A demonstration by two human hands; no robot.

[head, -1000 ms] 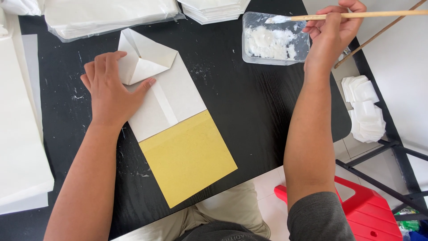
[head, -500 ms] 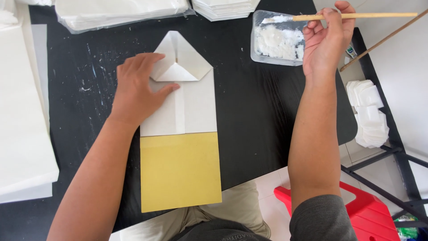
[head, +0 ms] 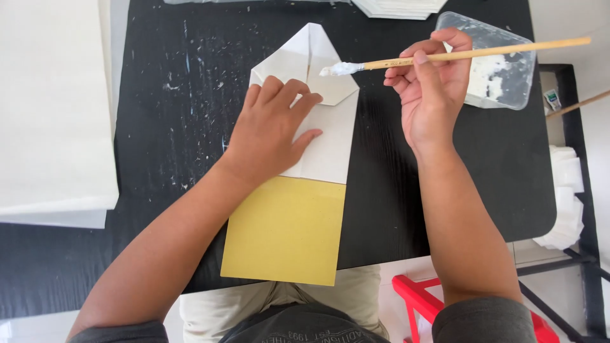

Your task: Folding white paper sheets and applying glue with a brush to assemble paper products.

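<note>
A folded paper bag, white at the top with a yellow lower half, lies flat on the black table. My left hand presses palm-down on its white part, just below the folded triangular flaps. My right hand grips a thin wooden brush. Its tip carries white paste and hovers over the flaps, right of my left fingers. A clear plastic tub smeared with white paste sits at the table's far right, behind my right hand.
A large stack of white paper sheets covers the left of the table. More white stacks lie at the far edge. White folded pieces sit off the right side. A red stool stands below the table's near edge.
My right hand has brought the paste-loaded brush from over the tub to above the bag's flaps. The bag now lies straighter, and my left hand still presses on it.
</note>
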